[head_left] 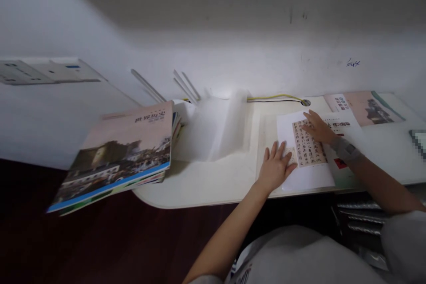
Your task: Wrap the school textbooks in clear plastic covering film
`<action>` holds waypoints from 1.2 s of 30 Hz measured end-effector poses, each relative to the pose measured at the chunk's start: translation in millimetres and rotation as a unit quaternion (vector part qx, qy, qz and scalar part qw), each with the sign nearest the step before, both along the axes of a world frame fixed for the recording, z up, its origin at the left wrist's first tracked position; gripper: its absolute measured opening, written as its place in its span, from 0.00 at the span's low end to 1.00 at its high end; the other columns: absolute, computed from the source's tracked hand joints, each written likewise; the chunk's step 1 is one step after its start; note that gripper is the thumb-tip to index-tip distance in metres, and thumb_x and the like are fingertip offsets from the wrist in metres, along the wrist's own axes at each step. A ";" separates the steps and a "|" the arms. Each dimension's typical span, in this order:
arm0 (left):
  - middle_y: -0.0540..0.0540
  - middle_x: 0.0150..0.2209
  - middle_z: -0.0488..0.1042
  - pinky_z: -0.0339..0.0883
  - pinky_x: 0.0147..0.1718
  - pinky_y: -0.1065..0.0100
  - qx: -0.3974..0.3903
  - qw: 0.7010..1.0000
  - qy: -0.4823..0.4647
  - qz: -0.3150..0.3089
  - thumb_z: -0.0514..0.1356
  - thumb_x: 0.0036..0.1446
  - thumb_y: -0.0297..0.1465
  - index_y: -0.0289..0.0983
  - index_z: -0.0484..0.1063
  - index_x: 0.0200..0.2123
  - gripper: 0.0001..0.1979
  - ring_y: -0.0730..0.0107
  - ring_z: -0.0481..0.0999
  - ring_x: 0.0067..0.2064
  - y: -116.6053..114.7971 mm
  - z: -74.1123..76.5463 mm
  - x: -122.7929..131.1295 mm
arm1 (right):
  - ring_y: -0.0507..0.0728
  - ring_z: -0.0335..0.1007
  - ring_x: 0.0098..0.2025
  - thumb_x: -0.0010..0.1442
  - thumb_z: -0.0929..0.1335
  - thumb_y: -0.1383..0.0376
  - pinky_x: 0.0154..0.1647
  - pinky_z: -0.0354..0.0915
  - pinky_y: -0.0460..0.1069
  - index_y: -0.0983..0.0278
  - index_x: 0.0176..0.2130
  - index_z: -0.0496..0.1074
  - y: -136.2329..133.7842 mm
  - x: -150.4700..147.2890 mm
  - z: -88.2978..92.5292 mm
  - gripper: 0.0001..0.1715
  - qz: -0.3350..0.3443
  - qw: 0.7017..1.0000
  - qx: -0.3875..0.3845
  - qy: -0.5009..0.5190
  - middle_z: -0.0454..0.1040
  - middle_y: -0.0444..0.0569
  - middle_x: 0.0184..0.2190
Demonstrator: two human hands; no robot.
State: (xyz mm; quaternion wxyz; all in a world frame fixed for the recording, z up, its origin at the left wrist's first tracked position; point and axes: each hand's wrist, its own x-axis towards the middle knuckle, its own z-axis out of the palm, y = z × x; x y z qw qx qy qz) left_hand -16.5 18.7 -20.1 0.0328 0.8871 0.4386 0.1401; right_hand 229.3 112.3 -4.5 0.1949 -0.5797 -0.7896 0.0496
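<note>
My left hand [274, 167] lies flat, fingers spread, on the lower left corner of a white sheet [308, 177] on the desk. My right hand [318, 128] presses palm down on the top of a tan panel of printed characters [308, 148] in the middle of that sheet. A grey band sits on my right wrist. Under the sheet lies a booklet [346, 126] with a white cover and red marks. Neither hand grips anything.
A stack of textbooks [124, 153] hangs over the desk's left edge. A blurred white sheet [216, 126] lies mid-desk. Another book [364, 107] rests at the back right beside a yellow cable [273, 96]. The white desk [206, 184] meets the wall.
</note>
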 end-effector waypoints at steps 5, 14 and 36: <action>0.46 0.65 0.52 0.41 0.60 0.39 -0.008 0.994 0.028 -0.109 0.43 0.61 0.51 0.45 0.56 0.62 0.30 0.50 0.39 0.67 -1.6 8.5 -2.1 | 0.64 0.36 0.68 0.59 0.58 0.44 0.64 0.46 0.63 0.61 0.64 0.51 -47.7 5.4 -24.3 0.41 -0.013 0.983 -0.029 0.180 0.43 0.54 0.67; 0.48 0.60 0.63 0.35 0.60 0.37 -0.027 0.991 0.065 -0.117 0.41 0.62 0.50 0.45 0.62 0.58 0.28 0.52 0.43 0.67 4.2 18.0 -2.5 | 0.63 0.38 0.67 0.60 0.61 0.48 0.65 0.45 0.62 0.59 0.65 0.51 -65.5 4.4 -30.4 0.39 -0.007 0.971 -0.020 0.238 0.43 0.50 0.67; 0.40 0.65 0.52 0.37 0.59 0.34 -0.067 0.990 0.123 -0.033 0.42 0.60 0.52 0.36 0.50 0.64 0.36 0.46 0.41 0.67 27.3 16.4 36.9 | 0.64 0.43 0.66 0.58 0.63 0.53 0.64 0.48 0.63 0.63 0.63 0.53 -64.0 -4.9 -34.5 0.38 0.015 0.988 0.017 0.154 0.47 0.56 0.66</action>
